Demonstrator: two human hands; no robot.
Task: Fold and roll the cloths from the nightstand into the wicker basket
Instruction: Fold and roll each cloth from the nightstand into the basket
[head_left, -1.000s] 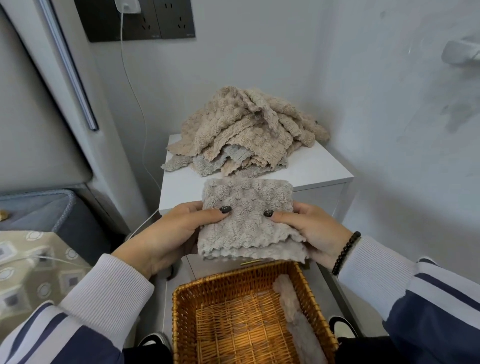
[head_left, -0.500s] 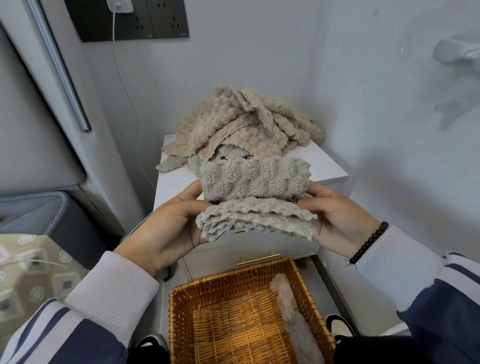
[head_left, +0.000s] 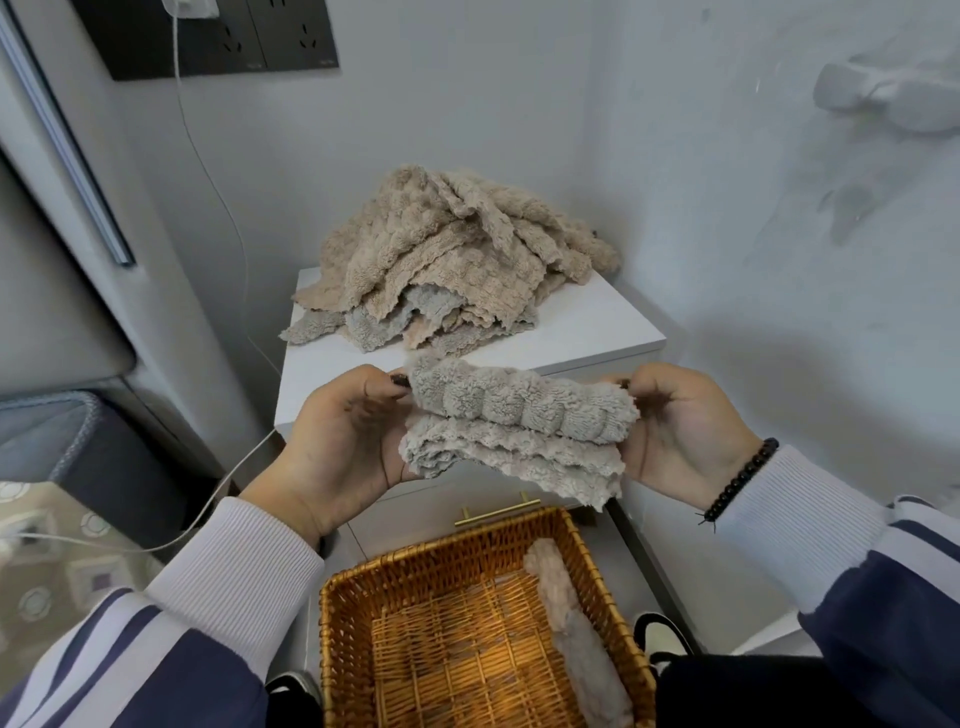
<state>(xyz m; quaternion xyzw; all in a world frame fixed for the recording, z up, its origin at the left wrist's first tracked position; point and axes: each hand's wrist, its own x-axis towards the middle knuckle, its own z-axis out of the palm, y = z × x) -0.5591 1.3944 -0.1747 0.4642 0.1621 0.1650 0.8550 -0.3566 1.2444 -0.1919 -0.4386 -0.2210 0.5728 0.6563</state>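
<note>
While the left hand (head_left: 343, 441) pinches one end of the half-rolled grey cloth (head_left: 514, 423), the right hand (head_left: 685, 431) pinches the other (loose edge hanging), above the near wicker basket (head_left: 467, 551); the heap (head_left: 447, 260) lies on the far nightstand (head_left: 597, 327).

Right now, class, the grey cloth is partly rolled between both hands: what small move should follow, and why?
Probably keep rolling the grey cloth down over its loose flap. Left hand and right hand pinch the roll's ends, but its lower part hangs unrolled above the wicker basket, where one rolled cloth lies along the right wall.
</note>
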